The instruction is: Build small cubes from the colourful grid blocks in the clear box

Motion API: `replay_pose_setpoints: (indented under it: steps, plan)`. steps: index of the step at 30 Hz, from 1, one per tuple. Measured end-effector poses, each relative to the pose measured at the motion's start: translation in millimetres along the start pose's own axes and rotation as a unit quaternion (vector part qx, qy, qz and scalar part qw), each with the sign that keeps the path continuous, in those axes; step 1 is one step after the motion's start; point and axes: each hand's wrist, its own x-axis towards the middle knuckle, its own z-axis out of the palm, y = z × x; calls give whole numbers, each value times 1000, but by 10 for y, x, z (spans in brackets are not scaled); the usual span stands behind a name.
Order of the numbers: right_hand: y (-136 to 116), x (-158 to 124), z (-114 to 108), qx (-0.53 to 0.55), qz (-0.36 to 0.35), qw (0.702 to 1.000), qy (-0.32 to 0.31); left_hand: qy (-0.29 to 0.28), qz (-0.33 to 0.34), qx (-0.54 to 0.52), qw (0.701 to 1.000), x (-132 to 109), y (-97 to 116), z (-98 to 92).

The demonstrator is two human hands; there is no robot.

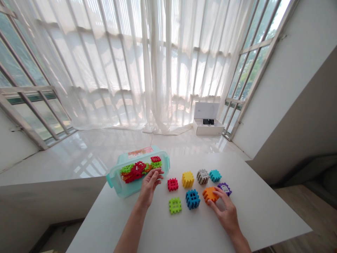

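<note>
My left hand point(150, 184) reaches to the open side of a turquoise plastic box point(116, 179) lying on its side, fingers curled by the coloured waffle blocks point(135, 170) inside. My right hand point(223, 209) rests on the white table point(263, 214), its fingers closed on an orange block cube point(210, 194). Next to it lie a purple piece point(225, 188), a blue cube point(192, 199), a green flat tile point(175, 205), a red tile point(172, 184), a yellow cube point(187, 179), a grey-white cube point(202, 176) and a teal piece point(215, 175).
Beyond the table, a glossy white window ledge point(86, 154) runs under sheer curtains point(147, 63). An open white carton point(207, 119) stands at the ledge's right end. A wall point(295, 105) rises on the right; wooden floor point(302, 203) shows below it.
</note>
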Motion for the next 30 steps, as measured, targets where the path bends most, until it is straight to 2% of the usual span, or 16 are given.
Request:
replay_pose_setpoints:
  steps: [14, 19, 21, 25, 30]
  plan:
    - [42, 0, 7, -15, -33, 999, 3, 5, 9, 39, 999, 4, 11, -10]
    - [-41, 0, -51, -21, -88, 995, 41, 41, 55, 147, 987, 38, -15, -32]
    - [-147, 61, -78, -11, -111, 992, 64, 66, 92, 226, 967, 64, -51, -54]
    - [-459, 383, -60, 21, -182, 979, 91, 146, 199, 361, 899, 101, -92, -120]
    - [-822, 894, 135, 80, -242, 961, 106, 251, 307, 403, 825, 109, -9, -220]
